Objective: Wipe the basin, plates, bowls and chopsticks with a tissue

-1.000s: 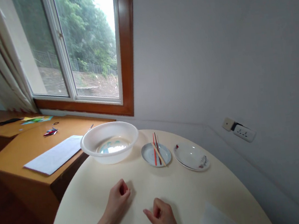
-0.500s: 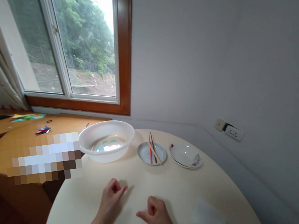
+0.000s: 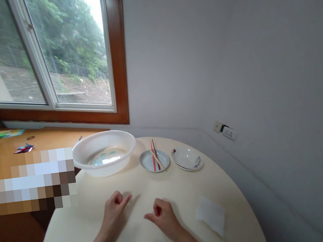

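Both your hands are bare of any object: your left hand point(image 3: 113, 207) and your right hand point(image 3: 164, 217) are each loosely clenched, with the thumb standing out. From this angle I can't tell whether they rest on the cream surface point(image 3: 233, 206) or sit just above it. They are apart, your left slightly farther forward.

The relation to watch is the line from your right hand to the grey-blue plate point(image 3: 144, 165): it lies almost straight beyond that hand, while from your left hand it is ahead and to the right. On it, the red chopstick point(image 3: 154, 163) and the dark red chopstick point(image 3: 154, 147) point lengthwise away from you; the pale wooden chopstick point(image 3: 160, 163) slants across them, its near end past the rim toward your right.

The translucent white basin point(image 3: 107, 170) stands beyond your left hand. The floral white plates point(image 3: 186, 159), stacked, are just right of the grey-blue plate, and the white sheet point(image 3: 211, 215) lies right of your right hand, nearer to it than to your left.
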Demonstrator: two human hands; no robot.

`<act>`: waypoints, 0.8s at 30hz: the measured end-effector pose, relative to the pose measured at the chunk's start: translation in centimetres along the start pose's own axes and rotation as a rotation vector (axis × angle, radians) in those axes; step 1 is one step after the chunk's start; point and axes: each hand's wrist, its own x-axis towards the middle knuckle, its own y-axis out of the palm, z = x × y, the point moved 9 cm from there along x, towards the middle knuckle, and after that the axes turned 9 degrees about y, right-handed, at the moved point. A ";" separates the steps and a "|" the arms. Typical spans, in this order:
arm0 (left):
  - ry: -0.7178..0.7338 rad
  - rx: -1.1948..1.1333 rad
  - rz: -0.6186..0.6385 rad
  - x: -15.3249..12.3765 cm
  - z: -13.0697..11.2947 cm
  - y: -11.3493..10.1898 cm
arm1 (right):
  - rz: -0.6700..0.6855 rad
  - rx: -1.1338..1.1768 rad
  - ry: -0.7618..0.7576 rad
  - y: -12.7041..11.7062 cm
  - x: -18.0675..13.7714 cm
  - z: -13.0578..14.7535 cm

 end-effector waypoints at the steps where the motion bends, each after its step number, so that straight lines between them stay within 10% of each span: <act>1: -0.010 0.000 -0.005 0.0 -0.1 -0.2 | 0.017 0.020 0.004 0.1 -0.1 0.0; 24: -0.029 -0.032 -0.180 0.5 -0.3 -3.2 | 0.009 -0.076 -0.145 -0.2 -0.6 0.9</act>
